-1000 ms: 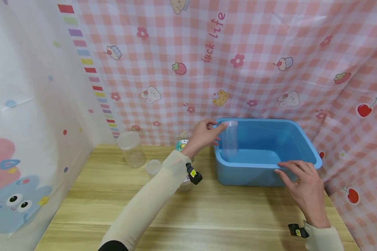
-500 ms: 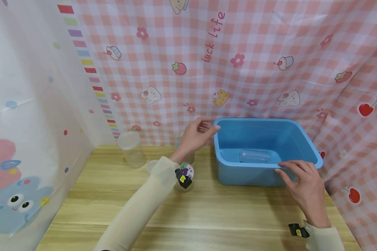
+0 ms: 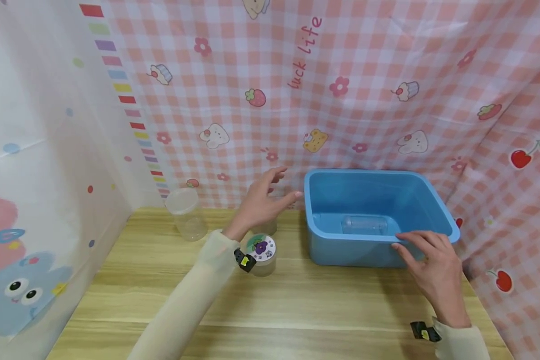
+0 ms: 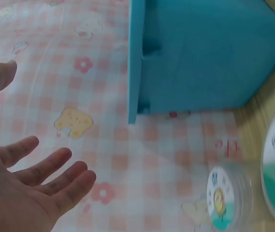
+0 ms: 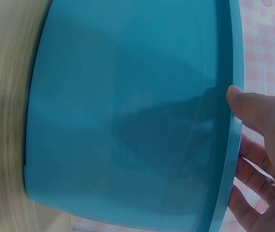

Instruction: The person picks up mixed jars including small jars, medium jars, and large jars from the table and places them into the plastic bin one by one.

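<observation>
My left hand [image 3: 263,200] hovers left of the blue plastic tub [image 3: 355,252] with fingers spread and nothing in it. My right hand [image 3: 436,270] grips the tub's near rim at the right, its thumb [image 5: 241,104] on the outer side and the fingers reaching over. On its side on the tub floor lies a clear plastic jar [image 3: 364,225]. Below my left wrist stands a clear jar with a purple-fruit label [image 3: 262,247] on its lid. Another jar, partly hidden behind my left hand, shows a yellow-fruit lid [image 4: 220,198] in the left wrist view.
A taller clear jar with a whitish lid [image 3: 186,215] stands at the back left of the wooden table [image 3: 297,310]. A pink checked curtain [image 3: 364,100] hangs right behind the tub, and a white curtain [image 3: 40,125] borders the left side.
My left hand has let go of the clear jar, which went from upright at the tub's left end to lying on its floor. The hand has drawn back left; my right hand stays put.
</observation>
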### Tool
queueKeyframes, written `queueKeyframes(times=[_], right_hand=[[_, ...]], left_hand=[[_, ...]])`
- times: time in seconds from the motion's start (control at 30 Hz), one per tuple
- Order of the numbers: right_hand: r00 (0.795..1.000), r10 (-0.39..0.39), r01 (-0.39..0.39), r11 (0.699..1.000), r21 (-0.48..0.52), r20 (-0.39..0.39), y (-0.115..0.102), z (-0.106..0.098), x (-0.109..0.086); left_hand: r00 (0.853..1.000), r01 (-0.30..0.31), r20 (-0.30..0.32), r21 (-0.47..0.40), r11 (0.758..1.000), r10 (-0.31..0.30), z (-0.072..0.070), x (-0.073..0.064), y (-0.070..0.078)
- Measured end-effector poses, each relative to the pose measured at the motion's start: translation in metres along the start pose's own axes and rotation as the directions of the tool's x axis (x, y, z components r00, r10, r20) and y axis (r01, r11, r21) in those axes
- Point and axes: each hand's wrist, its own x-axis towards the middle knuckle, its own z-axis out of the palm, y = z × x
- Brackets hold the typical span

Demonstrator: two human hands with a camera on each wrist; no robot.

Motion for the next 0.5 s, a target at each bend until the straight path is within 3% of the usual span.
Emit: queueKeyframes(times=[0.27,0.5], right_hand=[[1.000,0.017,-0.017,1.000,0.000,-0.001,-0.002,0.001,0.000],[1.000,0.014,-0.014,1.000,-0.003,-0.004,-0.002,0.000,0.000]], left_hand=[[0.999,-0.045,0.023,0.173,0.984,0.041,-0.012,-0.012,-0.012],[0.996,-0.094,0.022,0.304,0.948,0.092,-0.016,-0.023,-0.017]])
